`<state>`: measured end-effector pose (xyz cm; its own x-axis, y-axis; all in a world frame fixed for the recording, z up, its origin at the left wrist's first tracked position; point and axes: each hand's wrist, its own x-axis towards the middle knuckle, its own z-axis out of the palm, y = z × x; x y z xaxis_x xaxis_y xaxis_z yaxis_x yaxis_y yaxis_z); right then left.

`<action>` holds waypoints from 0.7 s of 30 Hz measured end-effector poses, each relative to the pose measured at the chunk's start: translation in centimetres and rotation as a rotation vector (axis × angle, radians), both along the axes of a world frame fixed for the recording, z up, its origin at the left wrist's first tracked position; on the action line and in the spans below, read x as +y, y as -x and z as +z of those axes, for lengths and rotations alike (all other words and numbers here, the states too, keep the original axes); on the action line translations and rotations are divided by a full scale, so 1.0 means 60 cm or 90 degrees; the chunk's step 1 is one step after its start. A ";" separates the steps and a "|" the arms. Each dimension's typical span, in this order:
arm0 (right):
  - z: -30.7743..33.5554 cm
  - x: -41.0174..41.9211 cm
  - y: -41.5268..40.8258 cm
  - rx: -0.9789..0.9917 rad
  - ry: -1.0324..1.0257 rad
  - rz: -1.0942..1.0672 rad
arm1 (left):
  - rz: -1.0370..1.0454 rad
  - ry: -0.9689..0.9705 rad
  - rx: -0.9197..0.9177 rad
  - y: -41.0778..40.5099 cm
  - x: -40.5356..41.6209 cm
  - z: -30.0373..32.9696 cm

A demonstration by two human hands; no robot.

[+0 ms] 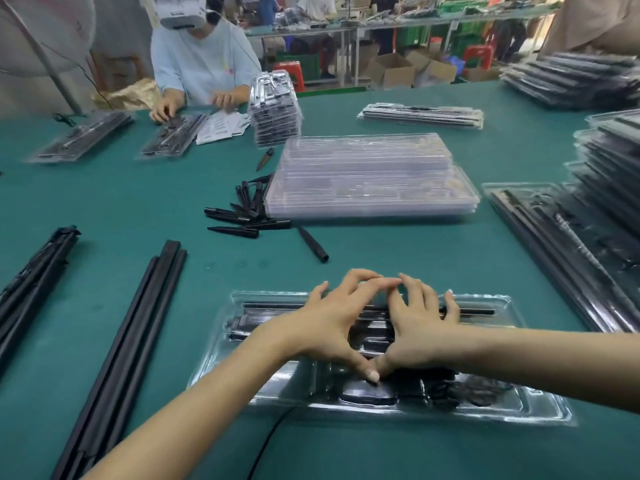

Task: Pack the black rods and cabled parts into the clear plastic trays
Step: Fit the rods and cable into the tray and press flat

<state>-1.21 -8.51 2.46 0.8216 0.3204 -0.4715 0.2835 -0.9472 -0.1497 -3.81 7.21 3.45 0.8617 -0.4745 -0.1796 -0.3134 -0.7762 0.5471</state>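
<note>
Both hands press with spread fingers on the clear moulded plastic tray [540, 408] lying near centre on the green table: the left hand [332, 323] and right hand [419, 323] grip nothing, thumbs touching over the black cabled parts [478, 393] seated in it. Uneven pressure could pop a thin black rod [478, 311] from its far groove or buckle the flimsy wall. Open cloth lies just beyond; loose long black rods [138, 327] crowd the left, filled trays [568, 258] the right.

You have one view only — a wide-angle camera on your head, looking forward and down across the green tabletop [415, 265]. It sits close above your near edge, and the far workshop shows bent at the frame's top.
</note>
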 end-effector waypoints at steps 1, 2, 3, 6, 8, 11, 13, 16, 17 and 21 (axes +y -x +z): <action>0.001 0.000 -0.001 0.002 0.003 -0.002 | 0.000 -0.024 0.012 -0.005 -0.004 0.001; 0.002 0.001 -0.002 0.007 0.007 -0.005 | 0.001 -0.046 0.022 -0.009 -0.007 0.002; 0.002 0.001 -0.003 0.011 0.014 -0.007 | 0.004 -0.062 0.028 -0.012 -0.009 0.001; -0.001 0.006 -0.003 0.003 0.029 -0.007 | 0.010 -0.061 -0.006 -0.011 -0.003 -0.015; -0.005 0.012 -0.002 -0.005 0.029 -0.007 | 0.013 -0.033 -0.031 -0.003 0.004 -0.027; 0.001 0.008 -0.004 0.020 0.020 -0.003 | 0.010 -0.039 -0.024 0.001 0.008 -0.027; 0.009 0.003 -0.005 0.037 0.006 0.008 | 0.005 -0.055 -0.021 0.004 0.012 -0.018; 0.016 -0.001 -0.001 0.037 -0.039 0.012 | 0.020 -0.069 -0.096 0.023 0.030 -0.005; 0.018 -0.003 0.001 0.039 -0.062 0.009 | 0.043 -0.069 -0.129 0.033 0.044 0.001; 0.045 -0.002 -0.008 0.046 -0.093 0.046 | 0.226 -0.086 -0.215 0.084 0.141 0.029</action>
